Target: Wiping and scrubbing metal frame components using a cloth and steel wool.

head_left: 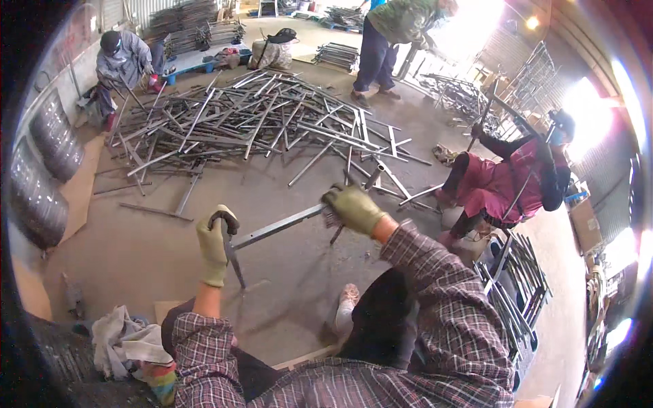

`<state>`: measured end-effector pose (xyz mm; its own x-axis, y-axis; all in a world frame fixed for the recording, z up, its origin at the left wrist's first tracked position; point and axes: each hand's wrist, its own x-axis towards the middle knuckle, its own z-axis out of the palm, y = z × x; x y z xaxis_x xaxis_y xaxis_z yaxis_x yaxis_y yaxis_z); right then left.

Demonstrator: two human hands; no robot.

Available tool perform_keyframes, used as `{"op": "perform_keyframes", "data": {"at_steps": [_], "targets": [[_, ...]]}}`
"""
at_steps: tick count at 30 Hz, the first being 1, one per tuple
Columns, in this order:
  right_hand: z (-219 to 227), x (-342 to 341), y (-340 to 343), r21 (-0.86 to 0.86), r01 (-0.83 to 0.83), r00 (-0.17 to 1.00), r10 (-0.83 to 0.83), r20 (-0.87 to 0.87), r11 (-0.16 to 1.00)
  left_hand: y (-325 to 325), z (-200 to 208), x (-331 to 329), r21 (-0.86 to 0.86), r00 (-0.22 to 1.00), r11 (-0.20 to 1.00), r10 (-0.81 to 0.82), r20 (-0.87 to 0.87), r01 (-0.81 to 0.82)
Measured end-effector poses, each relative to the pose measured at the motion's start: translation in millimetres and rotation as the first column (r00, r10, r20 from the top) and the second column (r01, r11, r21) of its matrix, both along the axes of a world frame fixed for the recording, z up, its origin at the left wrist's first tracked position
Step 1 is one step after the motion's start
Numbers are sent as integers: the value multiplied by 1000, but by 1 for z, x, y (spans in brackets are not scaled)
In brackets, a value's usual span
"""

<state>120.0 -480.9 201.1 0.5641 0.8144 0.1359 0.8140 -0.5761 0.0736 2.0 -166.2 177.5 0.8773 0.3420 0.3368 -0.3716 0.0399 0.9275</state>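
A grey metal frame point(279, 226) hangs in front of me above the floor, a straight bar with a crosspiece at each end. My left hand point(215, 248), in a pale green glove with dark fingertips, is closed round the crosspiece at its left end. At the other end my right hand point(358, 209), gloved alike, grips the frame where the bar meets the far crosspiece. A greyish bit, perhaps cloth, shows under the right fingers; I cannot make out what it is.
Beyond my hands lies a wide heap of metal frames point(252, 115). A person in red point(493, 180) sits at the right holding a frame, near stacked frames point(520, 285). Another person point(126, 61) sits far left; one stands behind point(381, 51). Pale cloths point(126, 340) lie lower left.
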Motion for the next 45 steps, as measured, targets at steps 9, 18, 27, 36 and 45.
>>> {"op": "perform_keyframes", "data": {"at_steps": [9, 18, 27, 36, 45], "targets": [[-18, 7, -12, 75, 40, 958, -60, 279, 996, -12, 10, 15, 8, 996, 996, 94, 4, -94], [-41, -15, 56, 258, -158, 982, 179, -59, 953, -10, 7, 1, -40, 999, 998, 42, -26, -43], [-39, -7, 31, 153, 107, 994, -106, -17, 982, -10, 7, 12, 10, 999, 1000, 27, -29, -27], [-71, -30, 96, 190, -80, 991, 98, -92, 979, -10, -1, 11, 136, 997, 988, 80, -5, -78], [-46, -19, 57, 334, 189, 981, -194, -19, 924, -10, 14, 22, -37, 991, 996, 79, -109, -84]]}}
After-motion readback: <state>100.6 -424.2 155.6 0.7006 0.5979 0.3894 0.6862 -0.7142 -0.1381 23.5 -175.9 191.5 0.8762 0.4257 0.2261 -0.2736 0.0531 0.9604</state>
